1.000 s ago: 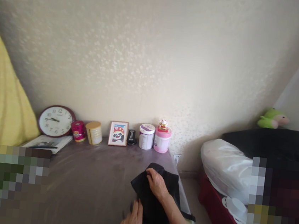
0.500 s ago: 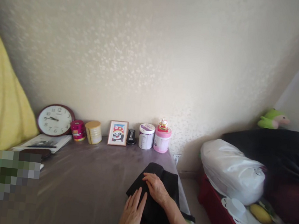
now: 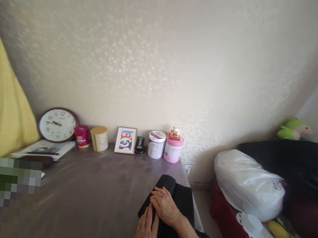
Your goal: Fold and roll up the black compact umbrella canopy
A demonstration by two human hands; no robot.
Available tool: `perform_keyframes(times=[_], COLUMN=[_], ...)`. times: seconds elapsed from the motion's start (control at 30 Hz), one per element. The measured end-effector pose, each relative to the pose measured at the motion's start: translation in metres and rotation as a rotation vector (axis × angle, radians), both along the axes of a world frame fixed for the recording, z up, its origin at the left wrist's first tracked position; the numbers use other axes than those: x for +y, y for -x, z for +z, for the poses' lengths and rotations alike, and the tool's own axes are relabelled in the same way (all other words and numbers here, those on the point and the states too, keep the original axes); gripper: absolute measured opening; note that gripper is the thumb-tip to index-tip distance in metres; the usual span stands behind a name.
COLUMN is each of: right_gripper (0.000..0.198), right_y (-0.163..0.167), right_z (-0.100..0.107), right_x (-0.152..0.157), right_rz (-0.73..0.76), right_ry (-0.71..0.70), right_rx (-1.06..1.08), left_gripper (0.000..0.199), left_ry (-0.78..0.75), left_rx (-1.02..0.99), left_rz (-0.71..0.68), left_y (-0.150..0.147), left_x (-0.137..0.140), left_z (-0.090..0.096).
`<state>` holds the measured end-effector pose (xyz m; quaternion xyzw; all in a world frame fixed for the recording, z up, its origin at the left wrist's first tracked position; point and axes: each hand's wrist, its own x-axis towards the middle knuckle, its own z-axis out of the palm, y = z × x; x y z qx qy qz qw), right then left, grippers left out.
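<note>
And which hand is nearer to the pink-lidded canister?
Right. In front of the pink-lidded canister, the right hand lies on folded black fabric; the left hand is on it too, farther from the canister.

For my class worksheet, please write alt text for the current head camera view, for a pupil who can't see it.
A person's left hand and right hand rest on a black fabric item near the right edge of a grey-brown covered table. Behind, along the wall, stand a clock and a framed panda picture.

Head-worn view, facing wall [image 3: 165,59], angled down, hands [image 3: 164,207] near
</note>
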<state>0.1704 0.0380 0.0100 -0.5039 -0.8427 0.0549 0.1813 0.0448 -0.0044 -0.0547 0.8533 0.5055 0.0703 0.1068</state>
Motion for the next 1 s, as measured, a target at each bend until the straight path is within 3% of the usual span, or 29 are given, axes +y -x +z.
perform_keyframes(times=[0.27,0.5,0.7,0.77,0.87,1.0], right_gripper=[0.029,0.027,0.03,0.035,0.042,0.042], right_y=[-0.021,-0.048,-0.097,-0.106,-0.106,-0.098], right_z=[-0.004,0.002,0.009,0.005,-0.005,-0.015], right_x=[0.049,0.071,0.015,-0.011,-0.04,-0.051], right_rz=[-0.171,-0.449,-0.759,-0.835,-0.868,-0.852], right_ry=[-0.044,-0.105,-0.346,-0.276,-0.034,0.117], right_rx=[-0.061,-0.051,0.117,0.198,0.34,0.467], left_gripper=[0.088,0.09,0.1,0.099,0.097,0.096], left_ry=[0.158,0.2,0.229,0.226,0.21,0.18], left_rx=[0.049,-0.025,-0.03,-0.042,-0.056,-0.073], left_rz=[0.029,0.051,0.012,-0.006,0.003,0.021], left_y=[0.001,0.001,0.003,0.005,0.007,0.007], left_x=[-0.001,-0.003,-0.011,-0.013,-0.015,-0.018], left_z=[0.019,0.026,0.051,0.053,0.051,0.05])
